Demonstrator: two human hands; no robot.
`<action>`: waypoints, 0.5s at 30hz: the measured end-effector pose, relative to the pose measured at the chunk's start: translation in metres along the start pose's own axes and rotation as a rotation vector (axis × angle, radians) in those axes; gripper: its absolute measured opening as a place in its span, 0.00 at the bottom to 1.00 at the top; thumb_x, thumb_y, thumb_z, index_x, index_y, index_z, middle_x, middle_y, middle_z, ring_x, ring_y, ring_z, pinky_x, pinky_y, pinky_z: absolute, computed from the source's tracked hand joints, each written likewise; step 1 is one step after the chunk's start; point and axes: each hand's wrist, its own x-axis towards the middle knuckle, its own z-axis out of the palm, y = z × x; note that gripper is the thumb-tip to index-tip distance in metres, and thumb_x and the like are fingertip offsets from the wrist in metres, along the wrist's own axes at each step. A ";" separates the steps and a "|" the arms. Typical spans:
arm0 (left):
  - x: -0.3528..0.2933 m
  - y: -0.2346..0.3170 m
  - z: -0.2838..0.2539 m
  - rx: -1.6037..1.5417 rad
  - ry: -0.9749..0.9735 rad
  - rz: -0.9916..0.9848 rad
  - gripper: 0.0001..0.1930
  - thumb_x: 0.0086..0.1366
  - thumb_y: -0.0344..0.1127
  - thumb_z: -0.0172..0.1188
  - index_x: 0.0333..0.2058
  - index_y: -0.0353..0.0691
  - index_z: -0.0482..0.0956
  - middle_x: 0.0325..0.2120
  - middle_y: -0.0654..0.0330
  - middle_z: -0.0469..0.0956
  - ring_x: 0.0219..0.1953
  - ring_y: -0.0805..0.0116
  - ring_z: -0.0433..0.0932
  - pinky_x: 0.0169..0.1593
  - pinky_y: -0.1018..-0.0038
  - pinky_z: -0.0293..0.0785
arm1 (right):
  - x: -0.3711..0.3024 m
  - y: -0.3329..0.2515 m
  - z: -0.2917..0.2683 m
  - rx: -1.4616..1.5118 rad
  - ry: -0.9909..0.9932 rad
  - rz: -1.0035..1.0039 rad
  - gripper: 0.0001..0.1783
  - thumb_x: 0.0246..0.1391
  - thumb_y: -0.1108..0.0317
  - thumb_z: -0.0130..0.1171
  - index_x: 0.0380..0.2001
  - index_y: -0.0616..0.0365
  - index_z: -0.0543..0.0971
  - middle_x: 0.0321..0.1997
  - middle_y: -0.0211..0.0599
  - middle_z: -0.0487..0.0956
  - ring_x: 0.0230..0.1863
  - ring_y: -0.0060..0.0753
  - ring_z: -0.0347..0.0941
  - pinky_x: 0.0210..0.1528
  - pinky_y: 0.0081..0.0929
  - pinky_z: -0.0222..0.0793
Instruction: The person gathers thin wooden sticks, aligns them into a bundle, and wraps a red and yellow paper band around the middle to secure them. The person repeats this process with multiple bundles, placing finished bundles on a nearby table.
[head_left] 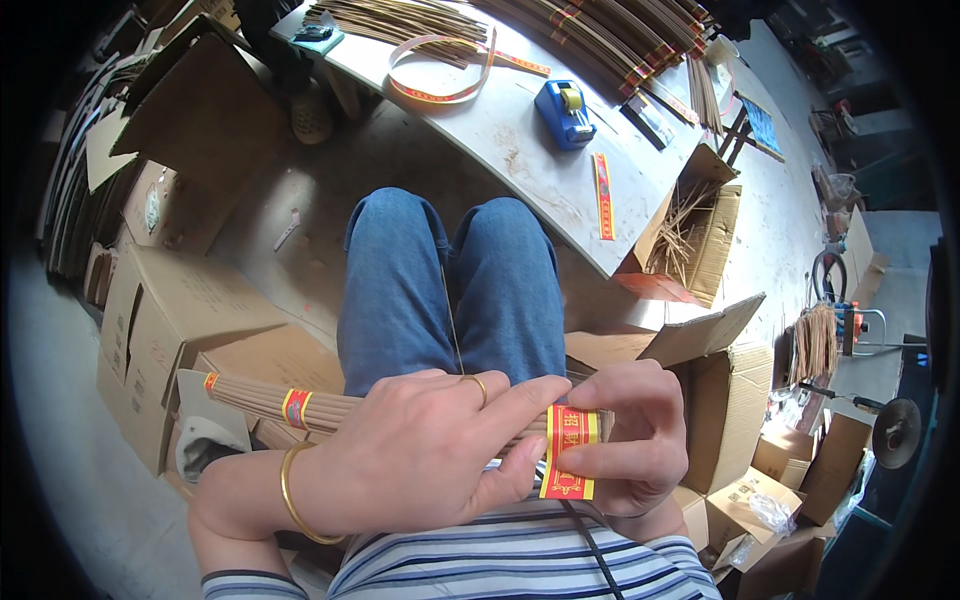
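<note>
A bundle of brown incense sticks [255, 397] lies level across my lap, with red and yellow bands around its left part. My left hand [430, 450], with a gold bangle at the wrist, is closed over the middle of the bundle. Near the bundle's right end, a red and yellow paper label strip [572, 484] lies against the sticks with its lower end hanging free. My right hand [635, 430] pinches this label between thumb and fingers. Part of the label's upper edge is hidden under the fingers.
Ahead stands a white table [500, 150] with a blue tape dispenser [566, 115], a loose label strip [603, 195], a curled label ribbon [440, 95] and banded stick bundles [600, 50]. Cardboard boxes stand left [190, 310] and right [730, 410]. Another box [722, 240] holds loose sticks.
</note>
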 end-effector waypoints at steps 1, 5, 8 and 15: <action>0.000 0.000 0.000 -0.006 0.000 0.001 0.20 0.61 0.41 0.57 0.49 0.37 0.77 0.24 0.54 0.78 0.22 0.57 0.79 0.29 0.66 0.77 | 0.000 0.001 0.001 0.022 0.014 0.003 0.16 0.40 0.76 0.67 0.35 0.48 0.86 0.45 0.41 0.74 0.44 0.37 0.71 0.46 0.31 0.70; 0.003 0.000 0.000 -0.013 -0.001 0.003 0.20 0.62 0.41 0.56 0.49 0.37 0.77 0.24 0.55 0.78 0.22 0.57 0.79 0.28 0.67 0.77 | -0.001 0.007 0.002 0.070 0.035 -0.016 0.13 0.43 0.73 0.66 0.35 0.48 0.86 0.45 0.42 0.74 0.44 0.37 0.72 0.45 0.31 0.70; 0.003 -0.001 0.002 -0.014 0.002 -0.001 0.20 0.62 0.41 0.56 0.49 0.37 0.76 0.23 0.55 0.78 0.22 0.57 0.79 0.28 0.67 0.77 | -0.001 0.010 0.000 0.058 0.024 -0.036 0.11 0.45 0.72 0.65 0.34 0.48 0.86 0.45 0.42 0.74 0.44 0.37 0.72 0.44 0.30 0.71; 0.004 -0.001 0.005 -0.066 0.013 -0.014 0.18 0.63 0.42 0.56 0.48 0.39 0.76 0.22 0.55 0.78 0.21 0.57 0.79 0.27 0.66 0.77 | 0.003 0.016 -0.007 0.040 -0.041 -0.110 0.09 0.46 0.71 0.63 0.33 0.50 0.87 0.45 0.42 0.74 0.43 0.37 0.72 0.42 0.28 0.72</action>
